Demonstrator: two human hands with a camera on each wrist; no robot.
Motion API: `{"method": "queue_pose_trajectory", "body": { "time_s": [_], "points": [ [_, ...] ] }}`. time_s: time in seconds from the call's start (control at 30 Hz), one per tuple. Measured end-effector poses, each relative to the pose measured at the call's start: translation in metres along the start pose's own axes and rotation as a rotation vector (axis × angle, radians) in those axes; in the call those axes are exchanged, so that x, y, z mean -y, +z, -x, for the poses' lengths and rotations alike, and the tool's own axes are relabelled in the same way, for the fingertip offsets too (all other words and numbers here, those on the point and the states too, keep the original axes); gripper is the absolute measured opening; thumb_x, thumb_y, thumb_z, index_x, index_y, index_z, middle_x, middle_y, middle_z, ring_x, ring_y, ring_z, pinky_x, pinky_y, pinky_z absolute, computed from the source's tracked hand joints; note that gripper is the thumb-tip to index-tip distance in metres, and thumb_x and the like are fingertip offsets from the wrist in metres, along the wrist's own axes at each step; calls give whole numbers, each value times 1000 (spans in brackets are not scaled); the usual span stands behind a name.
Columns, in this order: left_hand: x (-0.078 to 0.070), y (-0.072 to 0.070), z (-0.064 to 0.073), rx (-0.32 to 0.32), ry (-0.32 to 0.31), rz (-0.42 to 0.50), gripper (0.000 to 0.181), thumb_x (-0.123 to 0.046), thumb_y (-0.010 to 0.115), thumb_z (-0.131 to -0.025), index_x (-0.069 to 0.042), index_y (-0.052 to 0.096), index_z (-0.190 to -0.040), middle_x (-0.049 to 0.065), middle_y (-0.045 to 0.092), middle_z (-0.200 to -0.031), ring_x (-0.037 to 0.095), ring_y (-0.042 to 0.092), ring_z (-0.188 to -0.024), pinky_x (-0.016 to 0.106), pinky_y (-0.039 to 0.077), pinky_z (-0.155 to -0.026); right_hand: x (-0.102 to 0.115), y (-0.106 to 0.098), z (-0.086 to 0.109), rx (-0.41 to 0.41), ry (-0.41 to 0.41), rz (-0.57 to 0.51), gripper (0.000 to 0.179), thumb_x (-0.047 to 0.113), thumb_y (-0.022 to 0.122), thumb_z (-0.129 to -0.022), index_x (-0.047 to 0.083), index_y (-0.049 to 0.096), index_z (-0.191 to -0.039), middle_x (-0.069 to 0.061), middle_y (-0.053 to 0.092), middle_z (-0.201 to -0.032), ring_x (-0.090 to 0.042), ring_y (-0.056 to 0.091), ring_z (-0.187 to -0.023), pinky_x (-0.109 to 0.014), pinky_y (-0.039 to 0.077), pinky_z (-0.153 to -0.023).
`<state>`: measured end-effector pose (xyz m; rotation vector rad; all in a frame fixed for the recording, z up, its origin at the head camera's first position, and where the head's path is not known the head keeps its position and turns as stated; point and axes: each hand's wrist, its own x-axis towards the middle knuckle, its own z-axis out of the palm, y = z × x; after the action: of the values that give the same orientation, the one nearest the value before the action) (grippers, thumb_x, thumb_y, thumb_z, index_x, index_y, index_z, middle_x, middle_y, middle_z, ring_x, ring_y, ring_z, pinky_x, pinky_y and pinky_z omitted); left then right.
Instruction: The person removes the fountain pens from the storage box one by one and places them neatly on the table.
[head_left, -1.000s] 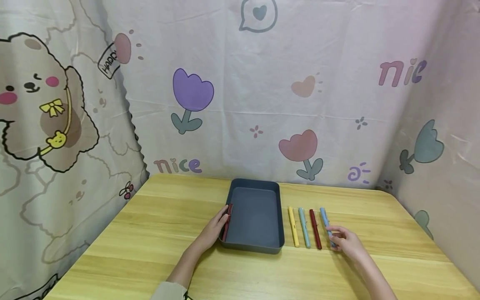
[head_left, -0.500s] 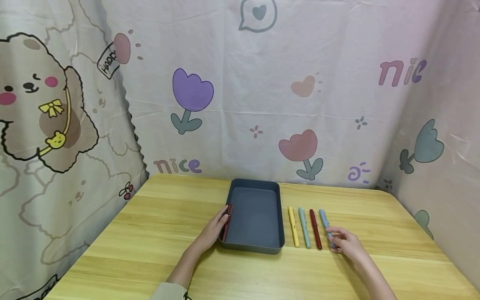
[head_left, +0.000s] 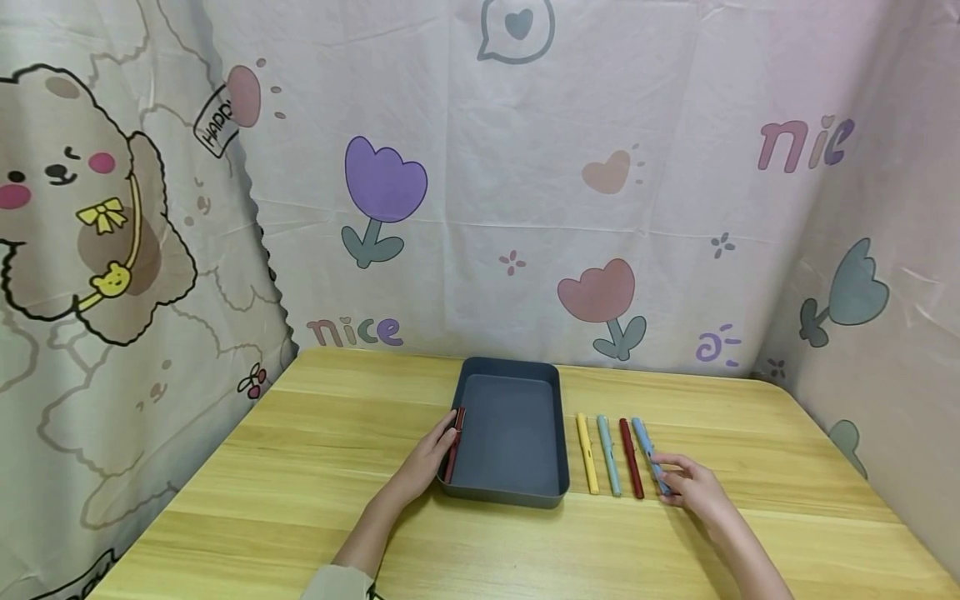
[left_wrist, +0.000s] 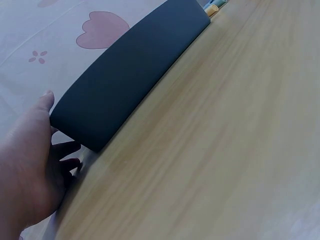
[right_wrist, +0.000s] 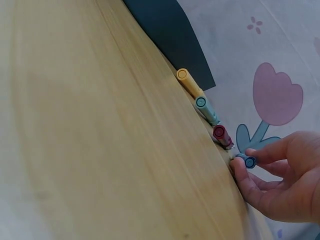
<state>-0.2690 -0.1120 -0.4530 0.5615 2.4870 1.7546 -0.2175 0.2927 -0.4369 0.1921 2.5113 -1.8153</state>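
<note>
A dark grey rectangular tray [head_left: 513,433] sits on the table. My left hand [head_left: 422,467] holds its left wall, thumb at the rim and fingers outside, as the left wrist view shows too. Inside, along that wall, leans a dark red pen [head_left: 454,446]. My right hand [head_left: 693,483] pinches the near end of a blue pen [head_left: 641,435] between thumb and fingers; its far end slants left, close to another dark red pen [head_left: 632,458]. Left of that lie a light teal pen [head_left: 609,457] and a yellow pen [head_left: 587,454], roughly parallel.
The wooden table [head_left: 315,517] extends around the tray and pens. Behind it hangs a printed cloth [head_left: 517,183] with tulips and lettering, and another cloth [head_left: 97,250] with a bear drawing covers the left side.
The blue pen's far end has swung left toward the dark red pen beside it, while my right hand stays nearly in place. My left hand and the tray have not moved.
</note>
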Motion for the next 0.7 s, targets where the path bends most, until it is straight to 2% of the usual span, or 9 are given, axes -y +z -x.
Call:
{"method": "queue_pose_trajectory", "body": {
  "time_s": [0.13,0.2,0.27,0.47,0.7],
  "points": [
    [-19,-2,8,18,2,11,51,-25,32,-102,0,20,-145,28,28,-141,42,29,-127,60,20,-99,-1,1,0,-8,5,-15,35,-3,44,-92,-13,44,-125,-16,58,-98,-20,57,-78,-30,52,-66],
    [-23,-2,9,15,4,6,52,-25,33,-102,2,20,-145,28,28,-141,43,29,-126,60,20,-99,-1,2,0,-6,4,-19,35,-2,45,-92,-13,44,-125,-15,58,-98,-20,57,-78,-30,52,-66],
    [-20,-2,8,6,2,3,51,-25,33,-102,1,21,-145,27,28,-141,43,28,-127,60,20,-99,-1,2,0,-3,4,-19,36,-1,46,-92,-13,44,-126,-15,58,-97,-19,56,-78,-30,52,-67],
    [4,1,-2,-18,-2,-36,49,-27,32,-102,-6,23,-146,23,31,-142,40,28,-128,59,20,-100,0,1,0,-1,-8,-2,37,0,50,-92,-13,44,-126,-17,57,-100,-20,58,-80,-30,52,-68],
    [8,1,-4,-20,-7,-23,50,-29,32,-102,-8,23,-146,21,30,-143,39,27,-129,59,19,-100,0,1,0,-27,-19,38,40,-1,59,-86,-14,48,-122,-18,57,-99,-19,59,-79,-30,53,-67]
  ]
}}
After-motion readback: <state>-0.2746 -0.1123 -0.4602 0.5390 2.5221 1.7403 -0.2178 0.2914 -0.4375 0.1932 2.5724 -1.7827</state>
